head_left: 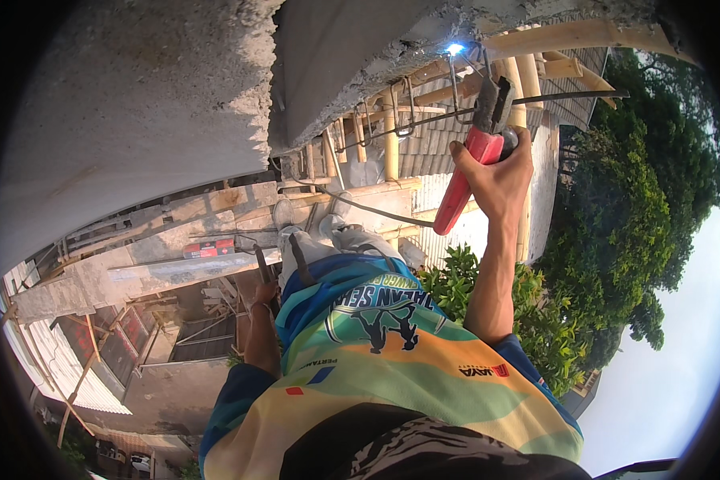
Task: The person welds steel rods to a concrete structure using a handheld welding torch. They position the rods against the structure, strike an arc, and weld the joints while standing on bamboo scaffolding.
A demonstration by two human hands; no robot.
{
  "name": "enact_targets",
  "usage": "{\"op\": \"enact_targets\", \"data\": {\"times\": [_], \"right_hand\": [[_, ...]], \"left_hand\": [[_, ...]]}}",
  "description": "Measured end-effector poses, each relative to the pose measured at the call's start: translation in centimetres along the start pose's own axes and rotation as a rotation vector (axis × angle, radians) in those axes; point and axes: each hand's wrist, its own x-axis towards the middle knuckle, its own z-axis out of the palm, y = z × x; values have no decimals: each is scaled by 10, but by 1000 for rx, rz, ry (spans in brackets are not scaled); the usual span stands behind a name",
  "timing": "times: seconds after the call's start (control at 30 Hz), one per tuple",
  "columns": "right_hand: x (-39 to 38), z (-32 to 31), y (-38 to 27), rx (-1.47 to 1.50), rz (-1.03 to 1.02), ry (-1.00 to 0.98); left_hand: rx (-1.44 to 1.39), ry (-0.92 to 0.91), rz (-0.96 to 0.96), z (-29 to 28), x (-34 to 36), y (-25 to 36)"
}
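"What worries you, from your end?"

"The spark [454, 49], mostly. I see it burning at the concrete [340, 64], at the top of a bent steel tie [454, 84]. The right hand [500, 178] is wrapped bare round the red holder [454, 202], close by. I judge spatter could burn skin, or scorch the nearby bamboo [528, 76]."

"And the cable [376, 212]?"

"It runs from the holder's butt back toward the shoes [284, 213]. If a foot caught it, I'd expect a tug on the holder and a wandering tip."

"The left hand [265, 293]?"

"Low by the hip, at a dark tool [262, 262]. It's too small for me to tell whether the fingers close on it."

"What do the surfaces tell you?"

"The concrete is smooth and grey on its face, crumbly and jagged at the lip. I see thin ties bent into squarish hooks, a long dark bar [572, 97] passing behind the holder, round yellow bamboo and a ribbed grey roof [440, 144]. The holder's grip is a plain tapered shell, its head dark and blunt."
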Motion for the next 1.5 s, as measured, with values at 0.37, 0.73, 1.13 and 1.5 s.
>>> {"op": "enact_targets", "data": {"times": [0.37, 0.73, 1.13, 1.5], "right_hand": [[1, 1, 1, 0, -1, 0], [3, 2, 5, -19, 4, 16], [4, 2, 4, -9, 10, 4], [4, 3, 4, 4, 49, -11]], "left_hand": [[-43, 16, -24, 0, -4, -1], [-87, 45, -37, -3, -4, 1], [-95, 30, -52, -4, -2, 0], [-52, 21, -35, -1, 1, -3]]}}
